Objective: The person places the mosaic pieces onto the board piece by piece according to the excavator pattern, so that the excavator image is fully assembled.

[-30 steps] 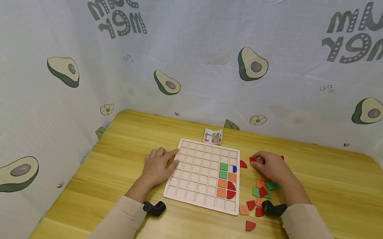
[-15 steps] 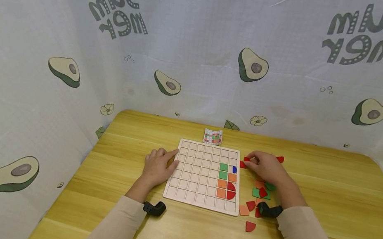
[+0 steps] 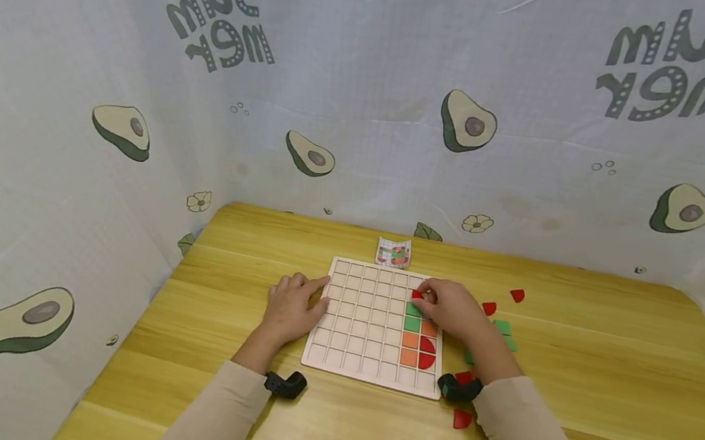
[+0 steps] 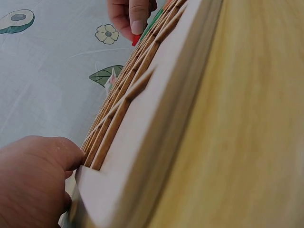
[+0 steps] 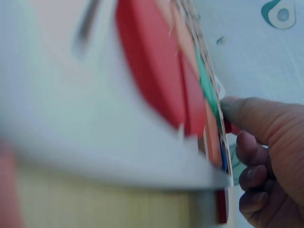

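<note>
A pale wooden grid board (image 3: pixel 330 361) lies on the table, with green, orange and red tiles in cells on its right side. My left hand (image 3: pixel 288 310) rests against the board's left edge, index finger and thumb touching the rim, as the left wrist view also shows. Between thumb and fingers, my right hand (image 3: pixel 452 311) pinches a small red tile (image 3: pixel 417 294) over the upper right cells, just behind a green tile (image 3: pixel 413 310). In the right wrist view, red quarter-round tiles (image 5: pixel 161 71) show close up in the board. The blue piece is hidden by my right hand in the head view.
A small printed pattern card (image 3: pixel 393 254) stands behind the board. Loose green tiles (image 3: pixel 503 327) and red tiles (image 3: pixel 517 295) lie on the table to the right, partly covered by my right forearm. A patterned curtain (image 3: pixel 367 130) hangs behind the table (image 3: pixel 615 354).
My right hand has moved left from beside the board, carrying the red tile over the upper right cells. A red tile lying at the board's right edge is now hidden. My left hand stays put.
</note>
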Motion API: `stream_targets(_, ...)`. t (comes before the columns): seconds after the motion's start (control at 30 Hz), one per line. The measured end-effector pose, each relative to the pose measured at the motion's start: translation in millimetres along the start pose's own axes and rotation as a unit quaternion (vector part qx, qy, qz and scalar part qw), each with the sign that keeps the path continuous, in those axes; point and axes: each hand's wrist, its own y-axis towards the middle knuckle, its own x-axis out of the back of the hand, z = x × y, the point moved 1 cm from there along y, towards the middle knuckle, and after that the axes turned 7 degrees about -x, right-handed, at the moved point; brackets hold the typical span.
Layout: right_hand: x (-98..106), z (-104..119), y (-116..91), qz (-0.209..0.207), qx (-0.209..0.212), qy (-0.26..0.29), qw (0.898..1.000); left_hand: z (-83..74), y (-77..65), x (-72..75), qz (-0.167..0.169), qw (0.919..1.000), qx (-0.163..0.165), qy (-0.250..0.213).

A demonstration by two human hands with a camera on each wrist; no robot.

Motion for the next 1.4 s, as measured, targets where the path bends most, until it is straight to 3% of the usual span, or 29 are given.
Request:
stream_targets(0.83,-4.2,7.9,4.4,-0.007,-0.006,-0.006,1.0,0.3,-1.4,0.0,-0.005,1.0,0.0,-0.008)
stream_targets(1.4,-0.2,2.9,1.4,0.009,-0.026,-0.011,1.0,0.8,-0.7,-0.8,-0.007,1.0,-0.002,-0.002)
